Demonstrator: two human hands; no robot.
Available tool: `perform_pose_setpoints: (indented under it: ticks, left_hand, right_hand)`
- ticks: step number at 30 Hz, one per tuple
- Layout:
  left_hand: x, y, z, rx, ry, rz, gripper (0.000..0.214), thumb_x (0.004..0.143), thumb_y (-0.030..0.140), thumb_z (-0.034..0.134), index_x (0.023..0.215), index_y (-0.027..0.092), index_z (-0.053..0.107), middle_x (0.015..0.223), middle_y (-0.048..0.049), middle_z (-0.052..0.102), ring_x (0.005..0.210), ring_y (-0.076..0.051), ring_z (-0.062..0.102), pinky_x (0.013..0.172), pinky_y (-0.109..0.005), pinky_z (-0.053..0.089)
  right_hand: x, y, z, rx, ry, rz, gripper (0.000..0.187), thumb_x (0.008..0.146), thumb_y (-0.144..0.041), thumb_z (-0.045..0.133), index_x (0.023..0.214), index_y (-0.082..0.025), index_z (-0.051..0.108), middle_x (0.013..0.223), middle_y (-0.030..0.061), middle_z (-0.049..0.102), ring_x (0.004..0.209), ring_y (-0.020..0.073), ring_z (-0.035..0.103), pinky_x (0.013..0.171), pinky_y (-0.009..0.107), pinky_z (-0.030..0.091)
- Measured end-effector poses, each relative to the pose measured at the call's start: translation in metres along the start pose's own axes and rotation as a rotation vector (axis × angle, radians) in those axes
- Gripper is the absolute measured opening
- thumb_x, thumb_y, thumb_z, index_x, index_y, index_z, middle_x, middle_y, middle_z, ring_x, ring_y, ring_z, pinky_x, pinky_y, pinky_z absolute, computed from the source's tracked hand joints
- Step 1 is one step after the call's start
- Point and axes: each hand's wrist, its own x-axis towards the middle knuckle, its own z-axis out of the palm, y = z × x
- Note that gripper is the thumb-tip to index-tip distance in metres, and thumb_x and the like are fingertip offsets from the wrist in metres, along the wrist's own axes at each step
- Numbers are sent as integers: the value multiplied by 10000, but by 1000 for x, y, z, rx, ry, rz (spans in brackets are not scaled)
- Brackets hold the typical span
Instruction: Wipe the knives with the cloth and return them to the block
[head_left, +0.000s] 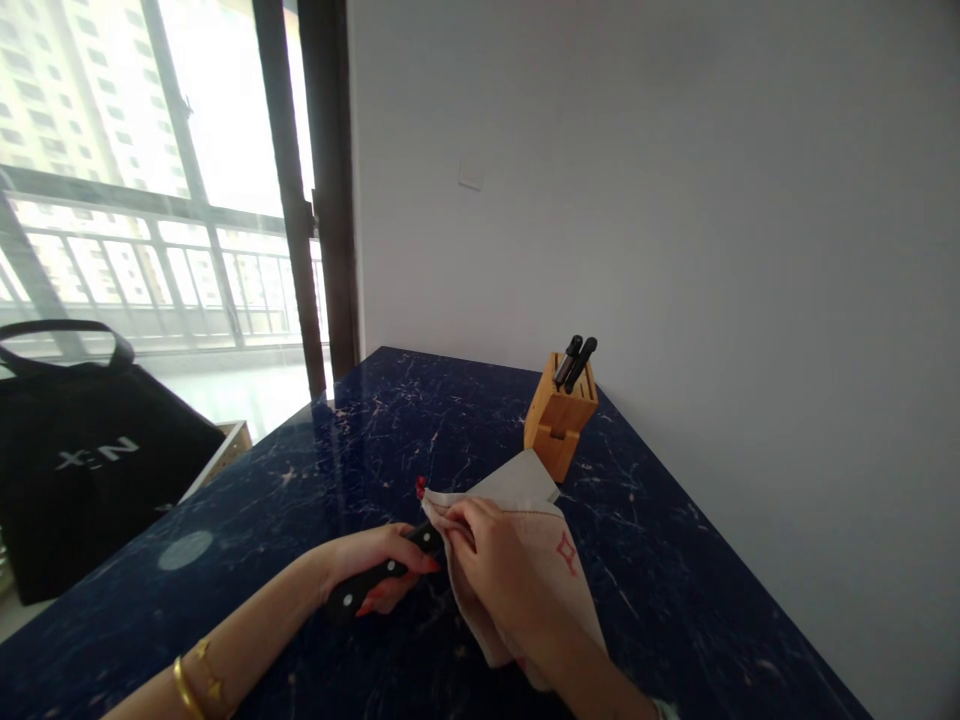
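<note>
A home, judging by the knife block (561, 408) and balcony railing (158, 247).

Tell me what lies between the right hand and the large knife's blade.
In the head view, a cloth lies between the right hand and the blade.

On the near side of the block (556, 422), a knife (516, 480): broad, pale gray blade, far end close to the block, contact unclear; black handle with three light rivets, gripped, pointing away from the block. Draped over part of the blade, a cloth (559, 575), bunched and pinched near the handle: off-white, with a reddish stitched line, a red diamond-like motif, and a small red tuft at the corner farther from the block.
</note>
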Motion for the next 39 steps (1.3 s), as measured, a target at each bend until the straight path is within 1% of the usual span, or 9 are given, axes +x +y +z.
perform_pose_setpoints:
  ticks: [7,10,13,19,23,25,29,35,39]
  left_hand:
    - [1,0,3,29,14,-5,268,726,246,552,487,157,469,301,41,423,206,-90,348,224,-184,233]
    - [1,0,6,84,54,5,232,721,246,557,517,150,499,312,42,436,208,-86,344,222,-178,252]
    - [0,0,8,123,36,-6,257,730,262,552,505,151,498,316,33,444,205,-88,344,215,-180,271]
    - [-2,3,6,23,7,17,281,733,261,553,486,150,482,296,39,416,201,-80,344,230,-177,232]
    - [-2,3,5,-12,11,24,283,737,264,552,489,151,476,293,42,407,205,-78,343,248,-182,219]
    - [-2,3,5,1,29,12,257,742,256,544,515,148,492,298,38,421,206,-82,349,249,-186,222]
    - [-3,1,6,25,56,16,224,750,245,537,555,139,517,304,39,428,211,-81,352,248,-183,233]
    - [-5,6,7,-23,19,14,154,757,240,535,644,136,534,316,47,436,213,-79,349,252,-179,211]
    - [-7,7,8,-21,20,18,147,759,238,536,662,128,539,316,44,441,221,-78,353,269,-181,237]
  right_hand:
    - [-4,6,-3,77,-101,75,117,776,-129,486,779,-189,587,777,11,619,738,145,574,686,246,425]
    - [-3,6,0,72,-51,58,132,786,-131,468,811,-184,587,822,23,617,787,149,569,722,254,417]
    - [-3,2,3,44,-7,26,143,778,-117,461,829,-180,580,862,34,607,837,155,554,754,261,408]
    - [-5,12,-10,-25,-110,67,134,719,-93,501,775,-189,575,804,19,611,787,149,560,697,231,402]
    - [-1,22,-16,-85,-12,132,90,740,-117,488,733,-177,554,754,26,609,721,149,556,658,236,394]
    - [-3,21,-13,-68,-11,119,94,753,-125,476,736,-179,551,758,26,608,723,146,554,654,232,393]
    - [-8,13,-3,-19,-103,34,133,727,-82,476,758,-188,551,794,14,604,768,135,549,680,216,390]
    - [-5,14,-13,-60,-45,93,124,725,-80,477,750,-175,552,777,24,601,742,143,544,678,235,389]
    - [-9,8,-12,-14,-136,3,161,701,-59,465,759,-189,540,788,6,590,753,134,535,677,222,381]
